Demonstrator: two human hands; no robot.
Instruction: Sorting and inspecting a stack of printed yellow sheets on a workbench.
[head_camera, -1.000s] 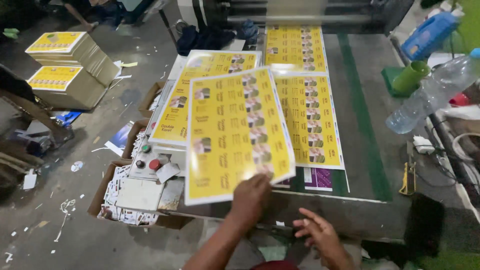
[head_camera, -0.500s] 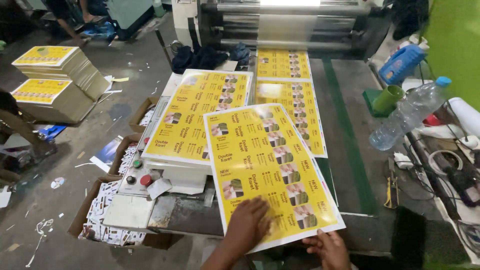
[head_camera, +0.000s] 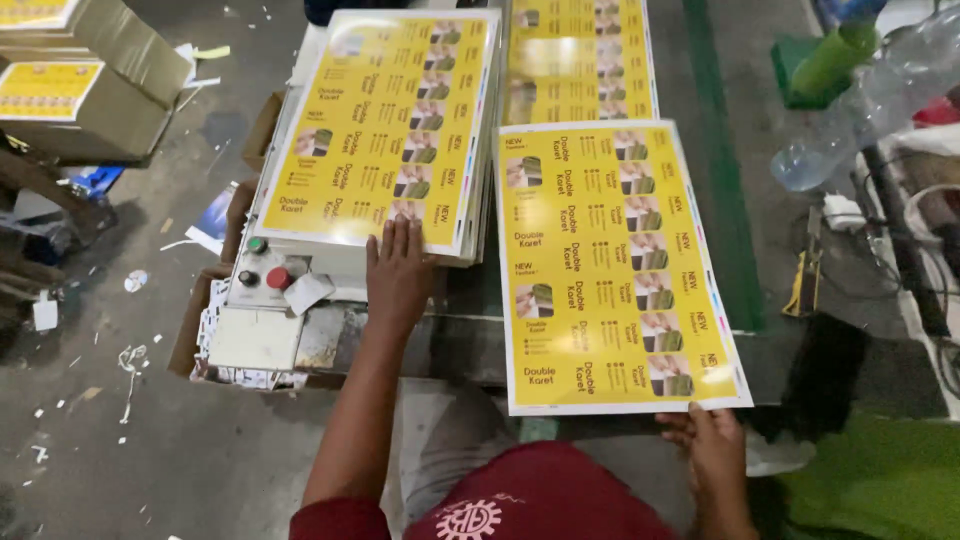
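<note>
My left hand (head_camera: 397, 272) lies flat, fingers spread, on the near edge of a stack of yellow printed sheets (head_camera: 385, 120) at the left of the machine table. My right hand (head_camera: 712, 448) grips the near right corner of a single yellow printed sheet (head_camera: 612, 265) that lies flat on the table to the right of the stack. Further back, another yellow sheet (head_camera: 580, 55) comes off the machine.
A control box (head_camera: 268, 278) with a green and a red button sits below the stack. Cardboard boxes (head_camera: 85, 85) with yellow labels stand on the littered floor at left. A clear plastic bottle (head_camera: 868, 100) and a green bottle (head_camera: 838, 55) stand at right, near cables.
The single sheet has come down from the left and now lies flat on the table to the right of the stack. My left hand left it for the stack's edge; my right hand holds its corner.
</note>
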